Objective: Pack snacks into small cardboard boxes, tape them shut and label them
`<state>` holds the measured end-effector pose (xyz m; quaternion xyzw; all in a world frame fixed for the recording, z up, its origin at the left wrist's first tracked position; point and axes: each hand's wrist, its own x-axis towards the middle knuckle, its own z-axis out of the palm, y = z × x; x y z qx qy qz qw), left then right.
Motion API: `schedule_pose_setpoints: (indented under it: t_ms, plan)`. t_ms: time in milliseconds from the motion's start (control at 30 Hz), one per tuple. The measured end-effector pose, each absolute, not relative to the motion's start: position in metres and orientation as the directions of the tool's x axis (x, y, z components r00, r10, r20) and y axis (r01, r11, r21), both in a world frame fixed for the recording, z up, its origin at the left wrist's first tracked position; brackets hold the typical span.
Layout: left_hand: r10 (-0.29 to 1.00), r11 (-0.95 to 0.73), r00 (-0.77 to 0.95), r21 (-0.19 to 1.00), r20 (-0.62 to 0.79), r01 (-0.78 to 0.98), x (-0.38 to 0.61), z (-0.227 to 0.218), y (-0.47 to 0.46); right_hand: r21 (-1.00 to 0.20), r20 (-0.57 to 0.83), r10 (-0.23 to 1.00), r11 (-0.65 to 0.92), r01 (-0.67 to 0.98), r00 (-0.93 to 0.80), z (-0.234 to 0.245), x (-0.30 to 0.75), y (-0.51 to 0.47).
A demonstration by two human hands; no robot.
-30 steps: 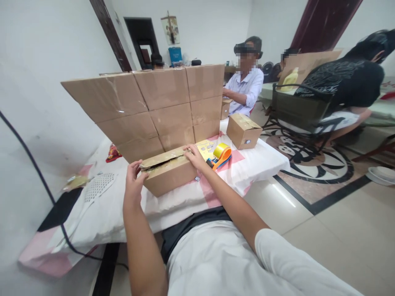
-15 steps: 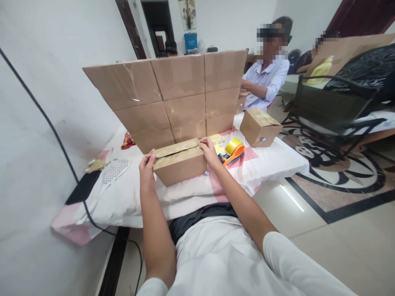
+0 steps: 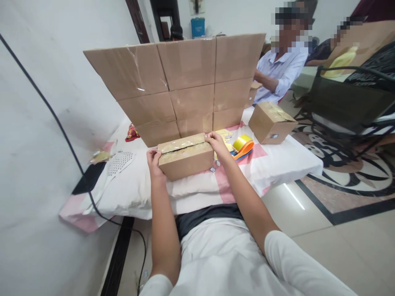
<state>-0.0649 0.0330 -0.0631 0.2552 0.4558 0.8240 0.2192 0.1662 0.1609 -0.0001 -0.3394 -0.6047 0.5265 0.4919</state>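
A brown cardboard box [image 3: 188, 163] sits on the cloth-covered table in front of me. Along its top runs a dark gap between the flaps, with shiny tape on the far flap. My left hand [image 3: 154, 161] grips the box's left end at the top edge. My right hand [image 3: 215, 143] pinches the top right corner, near the flap's end. Just right of that hand lies a tape dispenser [image 3: 243, 146], orange and blue with a yellow roll. Behind the box stands a wall of stacked cardboard boxes [image 3: 193, 88].
Another cardboard box [image 3: 271, 124] stands at the table's right end. A person in a pale shirt [image 3: 286, 70] sits beyond it. On the left are a black flat item [image 3: 89, 179] and a dark cable [image 3: 55, 111] hanging along the wall. A chair [image 3: 348, 98] stands at right.
My view has shifted, so the scene sits a little further right and the stack looks larger. Both hands stay at the ends of the box; the gap between its flaps looks much the same.
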Motion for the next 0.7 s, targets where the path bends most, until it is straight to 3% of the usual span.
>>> schedule_pose_setpoints:
  t_ms: [133, 233, 467, 700]
  plan:
    - [0.591, -0.559, -0.767, 0.811, 0.248, -0.169, -0.058, -0.06, 0.035, -0.938, 0.157, 0.935, 0.04, -0.346, -0.319, -0.006, 0.163, 0.151]
    - [0.613, -0.593, -0.744, 0.777, 0.266, -0.211, -0.056, -0.059, 0.036, -0.898, 0.095, 0.948, -0.05, -0.437, -0.303, -0.009, 0.159, 0.148]
    - [0.659, -0.619, -0.688, 0.739, 0.304, -0.266, -0.056, -0.06, 0.034, -0.829, 0.021, 0.932, -0.186, -0.528, -0.361, -0.016, 0.159, 0.157]
    - [0.701, -0.547, -0.658, 0.799, 0.275, -0.249, -0.058, -0.057, 0.029, -0.858, 0.065, 0.857, -0.214, -0.468, -0.511, -0.018, 0.171, 0.162]
